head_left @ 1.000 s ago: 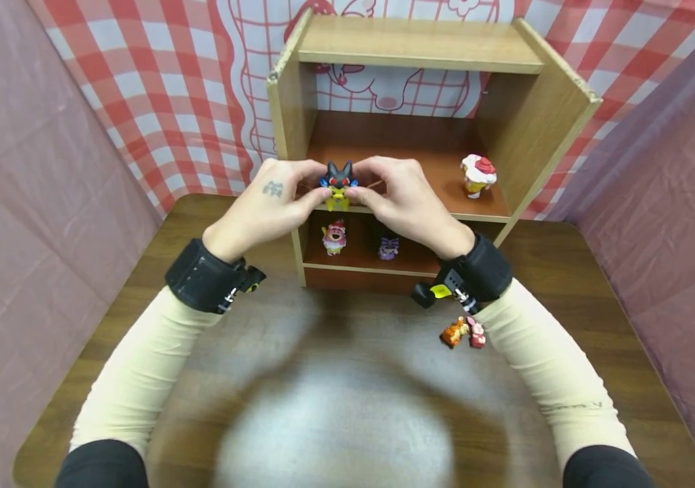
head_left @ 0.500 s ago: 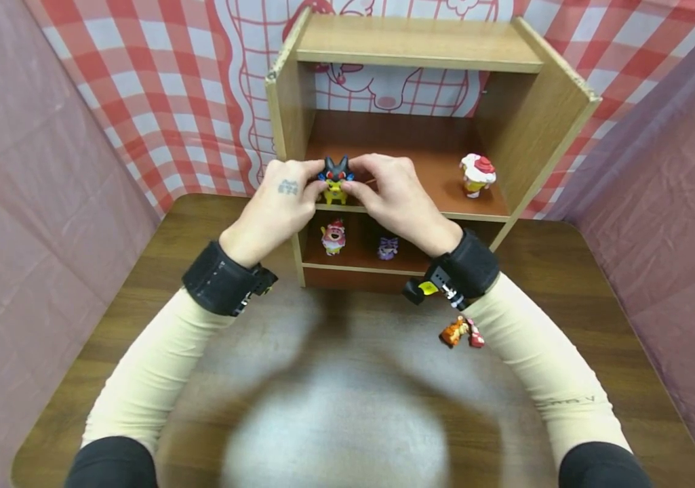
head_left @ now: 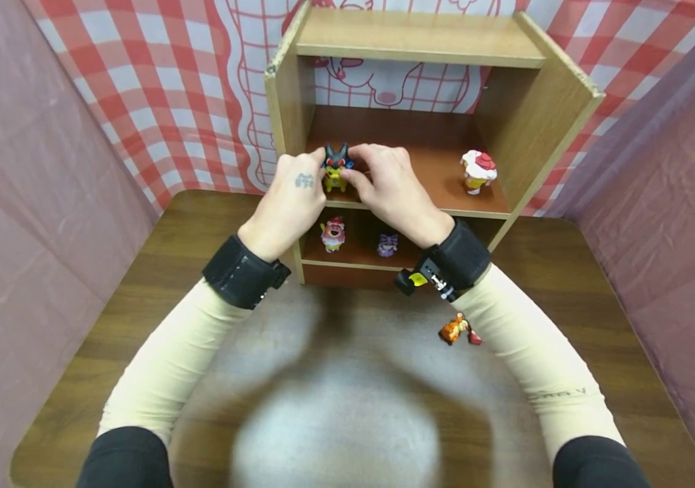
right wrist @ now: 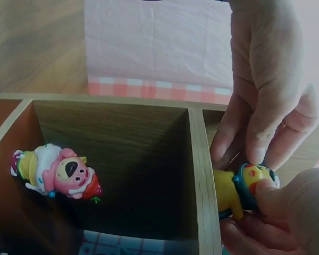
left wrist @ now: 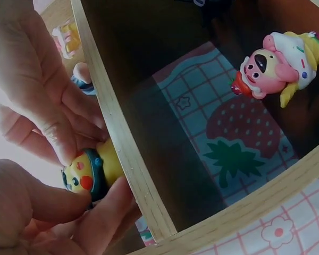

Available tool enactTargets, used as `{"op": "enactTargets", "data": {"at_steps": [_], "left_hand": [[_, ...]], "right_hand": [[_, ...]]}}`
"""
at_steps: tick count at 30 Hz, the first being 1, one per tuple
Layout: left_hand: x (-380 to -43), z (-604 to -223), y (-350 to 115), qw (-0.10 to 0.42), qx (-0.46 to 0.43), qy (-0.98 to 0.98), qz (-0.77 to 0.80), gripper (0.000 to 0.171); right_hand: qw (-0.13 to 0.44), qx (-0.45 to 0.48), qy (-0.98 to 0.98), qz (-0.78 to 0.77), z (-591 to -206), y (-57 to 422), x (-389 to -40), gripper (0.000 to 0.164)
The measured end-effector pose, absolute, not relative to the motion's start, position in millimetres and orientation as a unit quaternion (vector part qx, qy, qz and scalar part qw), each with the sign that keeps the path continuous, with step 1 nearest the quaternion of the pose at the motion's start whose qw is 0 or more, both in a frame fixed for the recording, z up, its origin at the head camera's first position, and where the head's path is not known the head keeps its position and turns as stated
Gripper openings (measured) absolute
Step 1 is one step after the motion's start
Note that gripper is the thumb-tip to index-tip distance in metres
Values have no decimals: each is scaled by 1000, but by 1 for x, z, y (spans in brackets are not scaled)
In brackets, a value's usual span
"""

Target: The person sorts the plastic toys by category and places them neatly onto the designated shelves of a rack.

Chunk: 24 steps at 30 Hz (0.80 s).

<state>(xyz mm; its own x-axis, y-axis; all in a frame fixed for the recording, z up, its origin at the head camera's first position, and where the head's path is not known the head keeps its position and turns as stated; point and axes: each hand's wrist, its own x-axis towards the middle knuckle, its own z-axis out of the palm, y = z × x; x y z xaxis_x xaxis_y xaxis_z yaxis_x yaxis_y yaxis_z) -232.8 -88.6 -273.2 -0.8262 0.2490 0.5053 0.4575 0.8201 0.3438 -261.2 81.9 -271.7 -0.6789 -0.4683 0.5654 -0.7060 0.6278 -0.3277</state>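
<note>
At the left front of the upper shelf (head_left: 405, 163), both hands are around a small yellow figurine (head_left: 335, 180) in a dark, long-eared hood, standing upright. My left hand (head_left: 296, 195) holds its left side; the thumb is hidden in the head view. My right hand (head_left: 394, 191) pinches the other side with thumb and forefinger. In the left wrist view the hooded figurine (left wrist: 81, 175) shows a red cheek, with fingertips on its head and body. The right wrist view has the figurine (right wrist: 252, 175) close by the shelf's wooden front edge (right wrist: 204, 175).
Below, a pink bear figurine (head_left: 333, 236) and a purple figurine (head_left: 386, 245) stand on the lower shelf. A figurine with a white-and-red top (head_left: 478, 171) stands at the upper shelf's right. On the table, an orange figurine (head_left: 453, 329) lies beside a red one (head_left: 474, 337), partly behind the right sleeve.
Both hands have carried the hooded figurine from in front of the upper shelf's edge back over the shelf. The left hand has turned, hiding its thumb. The right sleeve covers more of the red figurine.
</note>
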Motion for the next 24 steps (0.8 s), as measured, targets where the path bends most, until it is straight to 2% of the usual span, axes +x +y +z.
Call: {"op": "enactTargets", "data": {"at_steps": [12,19,24], "left_hand": [[-235,-276,-85,251,-198,-932,-168,42],[-235,-279,-83,237,-194,-925,-226,46],[-232,-287,-84,234,-199,-916,-259,57]], "right_hand": [[208,315,-892,249,-268,78,-266,26],[220,311,-889,255,-270,78,-266,28],[224,314,-885,263,-272,79,-267,29]]}}
